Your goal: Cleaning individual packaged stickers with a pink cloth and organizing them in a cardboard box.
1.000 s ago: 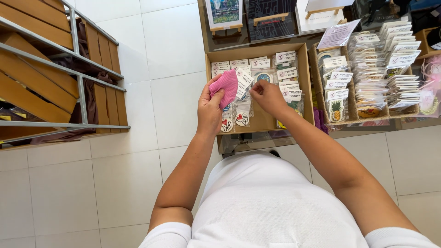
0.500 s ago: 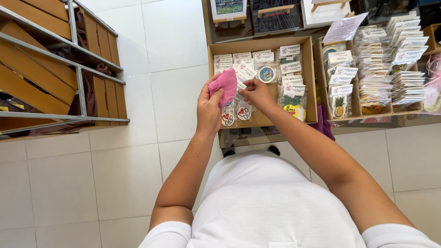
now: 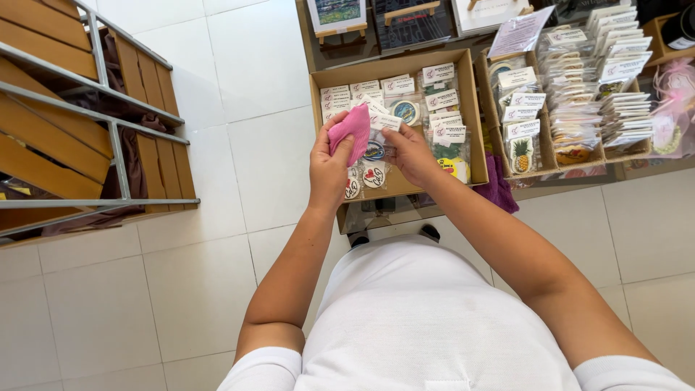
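1. Far left, a wooden rack [image 3: 65, 130] with a grey metal frame stands well apart from the work.
2. Left hand [image 3: 329, 170] is closed on a pink cloth [image 3: 352, 130], lifted just above the cardboard box [image 3: 394, 69].
3. Right hand [image 3: 409, 152] pinches a small clear packet [image 3: 381, 122] beside the cloth.
4. Judging by this, wiping is mid-way: rows of packets [image 3: 441, 108] in the box and the stacks [image 3: 579, 80] at right lie untouched.

Pink cloth [image 3: 352, 129]; brown cardboard box [image 3: 470, 108]; yellow pineapple patch [image 3: 520, 154]; purple cloth [image 3: 498, 187]; white floor tiles [image 3: 181, 289].
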